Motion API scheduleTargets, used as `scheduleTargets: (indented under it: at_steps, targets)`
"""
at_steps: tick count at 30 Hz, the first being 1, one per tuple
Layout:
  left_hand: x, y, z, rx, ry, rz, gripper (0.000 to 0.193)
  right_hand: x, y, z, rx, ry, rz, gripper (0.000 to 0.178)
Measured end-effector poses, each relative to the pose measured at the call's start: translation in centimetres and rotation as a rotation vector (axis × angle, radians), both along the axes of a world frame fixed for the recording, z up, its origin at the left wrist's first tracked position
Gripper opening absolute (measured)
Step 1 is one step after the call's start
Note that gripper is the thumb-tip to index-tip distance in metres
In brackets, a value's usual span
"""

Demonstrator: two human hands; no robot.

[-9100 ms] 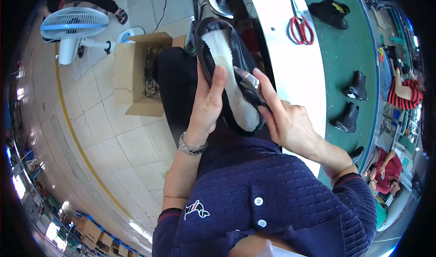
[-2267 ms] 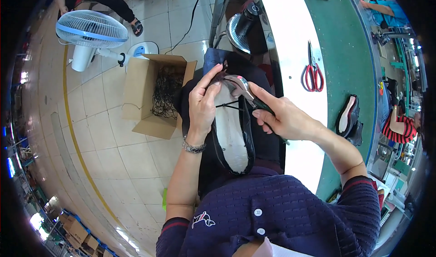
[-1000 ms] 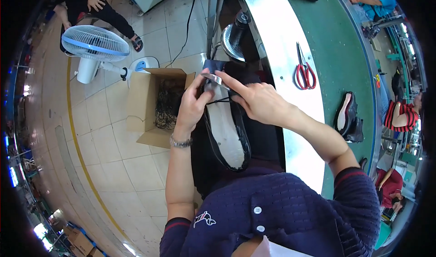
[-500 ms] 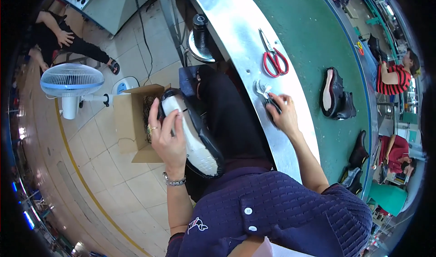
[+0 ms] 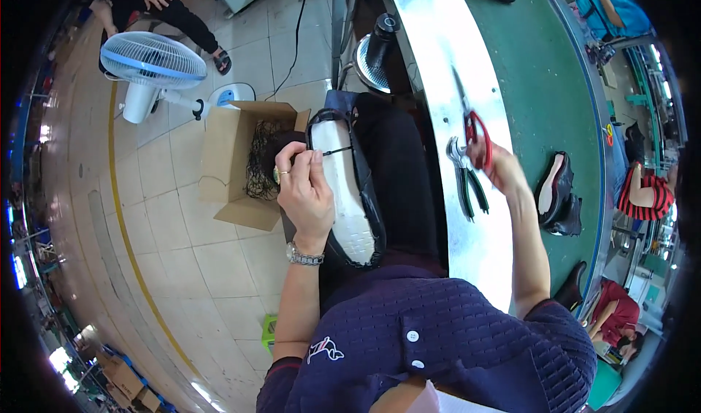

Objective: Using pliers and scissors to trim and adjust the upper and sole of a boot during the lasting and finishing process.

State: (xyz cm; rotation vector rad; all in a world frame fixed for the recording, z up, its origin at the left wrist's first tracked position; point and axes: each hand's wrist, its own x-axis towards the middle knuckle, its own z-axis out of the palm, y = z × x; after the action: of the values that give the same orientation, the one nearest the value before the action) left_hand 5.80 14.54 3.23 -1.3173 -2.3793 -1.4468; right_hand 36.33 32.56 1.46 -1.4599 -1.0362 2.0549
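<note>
- One black shoe (image 5: 349,208) lies on the person's lap (image 5: 400,186), pale bottom facing up; a black cord (image 5: 337,151) runs across the shoe;
- left hand (image 5: 307,194) grips the shoe's left edge — thumb on the pale bottom;
- right hand (image 5: 499,168), slightly blurred, holds red-handled scissors (image 5: 469,117) by the handles — over the metal bench (image 5: 475,259);
- pliers (image 5: 458,162) lie on the bench, just beside the scissors;
- open carton (image 5: 219,157) stands left of the shoe.

The upturned shoe (image 5: 345,186) lies over the person's lap, the left hand (image 5: 305,194) at its left side, between a cardboard box (image 5: 223,154) and the bench (image 5: 478,267). Pliers (image 5: 462,181) lie on the bench, just left of the right hand (image 5: 502,166) holding scissors (image 5: 469,113). Right of the bench, a conveyor belt (image 5: 540,84) bears boots (image 5: 561,196).
</note>
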Motion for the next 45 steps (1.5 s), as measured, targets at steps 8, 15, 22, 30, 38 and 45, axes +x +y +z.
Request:
scheduleTargets:
  at_steps: [8,15,22,30,38,45]
  targets:
    - [0.1,0.0,-0.2,0.025,-0.136,-0.017,0.011,-7.3,-13.7,9.1,-0.373,0.302,0.600,0.096]
    - [-0.4,0.1,-0.8,0.103,0.006,-0.074,0.005,-11.5,-13.8,8.5,-0.371,0.255,0.524,0.062]
    - [-0.9,0.0,-0.4,0.128,0.232,-0.090,0.006,-12.3,-16.0,7.5,0.056,-0.162,0.572,0.039]
    - [-3.2,-0.8,7.9,0.610,0.315,0.026,0.009,-11.9,-15.4,7.3,-0.210,0.036,0.508,0.034]
    - [-14.4,-7.3,-0.1,-0.492,0.297,0.220,0.026,-5.8,-5.0,2.8,0.749,-0.780,0.251,0.034]
    - [-4.3,-2.8,-0.4,-0.209,0.345,-0.511,0.048,2.6,1.2,-3.7,1.074,-1.267,0.241,0.034]
